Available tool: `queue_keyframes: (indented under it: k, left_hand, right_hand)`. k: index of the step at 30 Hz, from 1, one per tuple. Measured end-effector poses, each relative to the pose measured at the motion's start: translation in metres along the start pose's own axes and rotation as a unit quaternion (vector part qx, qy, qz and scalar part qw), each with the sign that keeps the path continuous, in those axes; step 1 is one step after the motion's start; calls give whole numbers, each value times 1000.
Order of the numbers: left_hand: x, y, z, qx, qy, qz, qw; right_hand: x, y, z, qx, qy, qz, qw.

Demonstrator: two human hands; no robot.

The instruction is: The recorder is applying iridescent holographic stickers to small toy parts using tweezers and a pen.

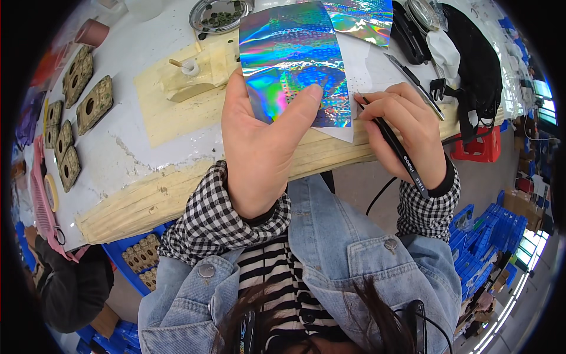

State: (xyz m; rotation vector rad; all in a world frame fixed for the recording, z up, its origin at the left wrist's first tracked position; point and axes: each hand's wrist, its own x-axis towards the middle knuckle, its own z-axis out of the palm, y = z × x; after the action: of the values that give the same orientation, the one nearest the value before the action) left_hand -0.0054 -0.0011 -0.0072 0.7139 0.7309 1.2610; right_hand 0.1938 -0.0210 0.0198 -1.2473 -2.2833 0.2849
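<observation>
My left hand is closed on a shiny holographic sheet, thumb on its face and fingers behind it. Rows of small cut shapes cover the sheet, which is raised over the table's front edge. Just right of it, my right hand grips black tweezers like a pen. Their tips point toward the sheet's right edge; anything between them is too small to make out. White paper shows behind the sheet, and a second holographic sheet lies farther back.
Camouflage-patterned parts with holes lie at left. A metal dish holds small dark pieces, near a little white cup with a stick. A black stapler, a pen-like tool and black fabric are at right. A person's sleeve shows lower left.
</observation>
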Motion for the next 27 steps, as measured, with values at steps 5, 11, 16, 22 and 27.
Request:
queue_keyframes:
  k: [5,11,16,22,27]
  left_hand:
    - [-1,3,3,-5,-12,-4,1000]
    - [-3,2,4,-1,-42,15,999]
    - [-2,1,5,5,-72,32,997]
    - [-1,3,6,5,-74,24,997]
    - [0,-2,4,15,-62,37,997]
  right_hand:
    - [-7,0,-14,45,59,41,996]
    - [-18,-5,-8,199,163,124,958]
    - [-9,-15,10,305,202,129,922]
    - [-5,-25,15,273,233,116,926]
    - [-14,-30,16,143,222,66,962]
